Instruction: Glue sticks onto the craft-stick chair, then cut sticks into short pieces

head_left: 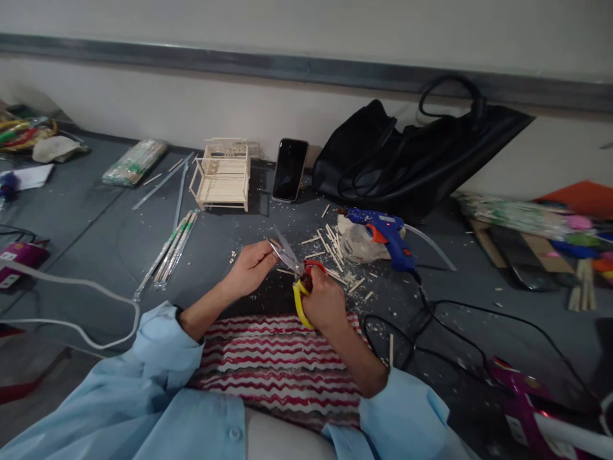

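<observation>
My right hand [328, 301] grips a pair of scissors [287, 255] by its handles, one red and one yellow. The blades are parted and point up and left toward my left hand [251, 268]. The fingers of that hand are pinched together right at the blades; whatever they hold is too small to make out. Cut pale sticks [332, 246] and scraps lie just beyond the scissors. Farther back stands a small stick-built model [223, 182], like a bench with rails.
A blue glue gun [383, 230] rests at right on crumpled plastic, its black cable trailing forward. A phone [290, 169] leans by a black bag [402, 160]. Wrapped sticks [176, 249] and a stick pack [135, 163] lie left. A striped cloth [278, 364] covers my lap.
</observation>
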A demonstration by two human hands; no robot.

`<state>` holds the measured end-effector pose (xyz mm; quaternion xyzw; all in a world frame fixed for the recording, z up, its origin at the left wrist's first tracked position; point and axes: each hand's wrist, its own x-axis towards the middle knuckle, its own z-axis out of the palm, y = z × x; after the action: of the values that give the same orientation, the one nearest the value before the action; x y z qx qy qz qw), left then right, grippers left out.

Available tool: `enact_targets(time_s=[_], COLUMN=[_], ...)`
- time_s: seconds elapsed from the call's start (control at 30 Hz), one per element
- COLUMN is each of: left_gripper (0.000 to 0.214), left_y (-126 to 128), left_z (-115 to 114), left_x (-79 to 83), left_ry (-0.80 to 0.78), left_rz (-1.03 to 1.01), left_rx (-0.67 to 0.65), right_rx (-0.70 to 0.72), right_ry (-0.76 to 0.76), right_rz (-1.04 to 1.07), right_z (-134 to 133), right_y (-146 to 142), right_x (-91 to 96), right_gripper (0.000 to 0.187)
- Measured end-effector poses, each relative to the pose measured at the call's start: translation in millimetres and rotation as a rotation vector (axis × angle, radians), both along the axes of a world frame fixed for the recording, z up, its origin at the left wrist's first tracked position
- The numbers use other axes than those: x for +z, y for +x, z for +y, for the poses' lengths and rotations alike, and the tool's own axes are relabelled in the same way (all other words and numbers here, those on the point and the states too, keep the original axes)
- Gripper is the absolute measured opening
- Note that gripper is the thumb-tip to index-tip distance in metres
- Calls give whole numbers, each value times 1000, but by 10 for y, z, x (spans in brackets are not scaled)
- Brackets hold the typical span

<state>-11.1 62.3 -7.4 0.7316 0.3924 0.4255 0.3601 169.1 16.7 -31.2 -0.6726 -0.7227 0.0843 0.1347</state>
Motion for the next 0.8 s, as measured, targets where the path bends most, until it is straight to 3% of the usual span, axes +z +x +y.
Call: enact_targets(time_s=[0.13,0.3,0.47,0.57,0.7,0.8], left_gripper=[27,29,30,30,30,29], left_y=[3,17,13,-2,-10,-22], left_z=[2,11,60,76,64,59], left_x=[-33,-67,-85,-46,4,-15], left_ry=[-1,-99,-314,-342,-301,-236], left_rz=[-16,-58,-303,-394,-338,-206], left_rx=[19,31,49,46,3,12], right_rx=[3,2,8,6,-74,-47], right_ry=[-93,-81,-77,-15,71,63], right_rz=[2,-9,-2,114,269,248], right_z=[18,-2,-14,15,62,58], right_y=[-12,-49,-50,-3,75,81], right_x=[21,34,-3,-51,-91,-79], right_gripper=[17,21,15,14,16,17])
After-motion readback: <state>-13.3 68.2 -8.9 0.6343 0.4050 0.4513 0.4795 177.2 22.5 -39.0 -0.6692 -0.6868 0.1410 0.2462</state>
